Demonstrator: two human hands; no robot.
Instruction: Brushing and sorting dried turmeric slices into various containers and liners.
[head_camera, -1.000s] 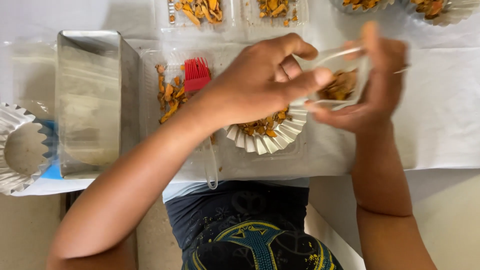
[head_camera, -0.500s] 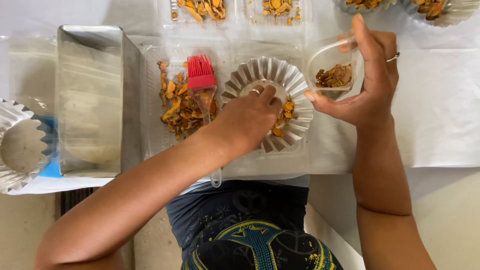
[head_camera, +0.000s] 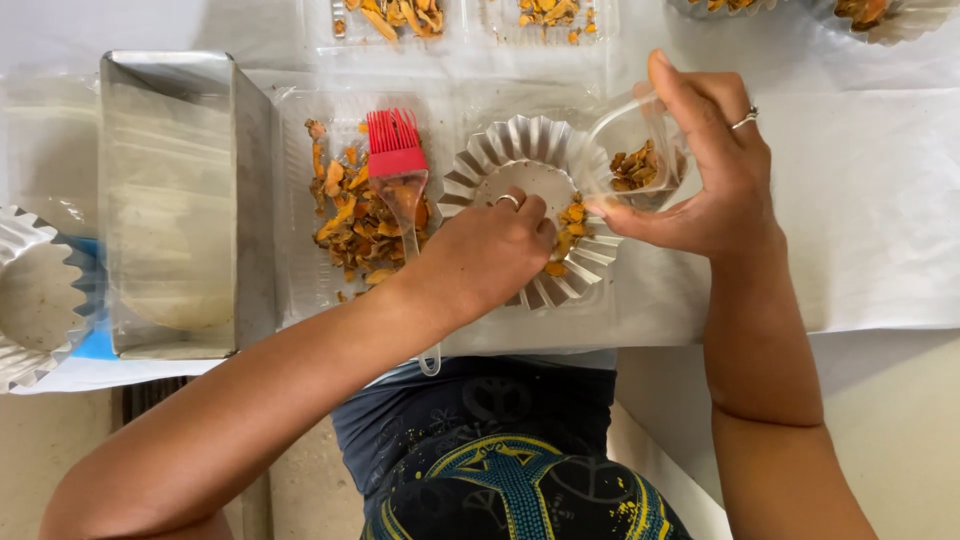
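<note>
A fluted foil tin (head_camera: 497, 152) sits on a clear tray in front of me, with orange-brown dried pieces (head_camera: 573, 214) at its right side. My left hand (head_camera: 488, 255), a ring on one finger, rests inside the tin with its fingers curled down onto those pieces; the fingertips are hidden. My right hand (head_camera: 715, 170) grips a small clear plastic cup (head_camera: 632, 128), tilted over the tin's right rim. More of the same pieces (head_camera: 637, 166) lie in the cup.
A red silicone brush (head_camera: 394, 148) with a clear handle lies on a clear tray of orange pieces (head_camera: 345, 225). A rectangular metal tin (head_camera: 170, 200) stands to the left, another fluted tin (head_camera: 30, 290) at the far left. More trays (head_camera: 385, 15) line the back on white paper (head_camera: 880, 200).
My left hand left the cup and dropped into the fluted tin. My right hand lowered and tilted the cup towards the tin's rim.
</note>
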